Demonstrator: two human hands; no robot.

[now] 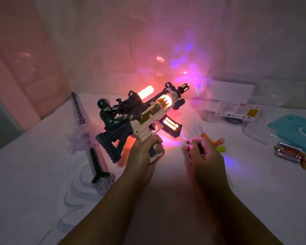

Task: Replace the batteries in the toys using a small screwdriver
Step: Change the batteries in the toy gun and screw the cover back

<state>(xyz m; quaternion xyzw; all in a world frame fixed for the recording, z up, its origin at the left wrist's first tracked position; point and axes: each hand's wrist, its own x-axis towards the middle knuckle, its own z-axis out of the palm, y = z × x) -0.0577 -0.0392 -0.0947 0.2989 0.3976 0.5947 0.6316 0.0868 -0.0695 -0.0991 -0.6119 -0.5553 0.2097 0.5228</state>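
A white and dark toy gun (154, 114) is lit up red and orange, barrel pointing up and away to the right. My left hand (145, 151) grips its pistol grip and holds it above the white surface. Behind the gun stands a dark green toy soldier (111, 117) with its own glowing barrel. My right hand (205, 152) is curled round a small screwdriver (184, 138); only its thin tip shows, poking out to the left. Loose orange and yellow batteries (218, 144) lie just beyond that hand.
A toy sword (88, 137) with a clear guard lies at the left. A pack of batteries (288, 153) sits at the right, near a teal lid (297, 131) and a clear plastic container (231, 110). A white sheet (42, 174) covers the surface.
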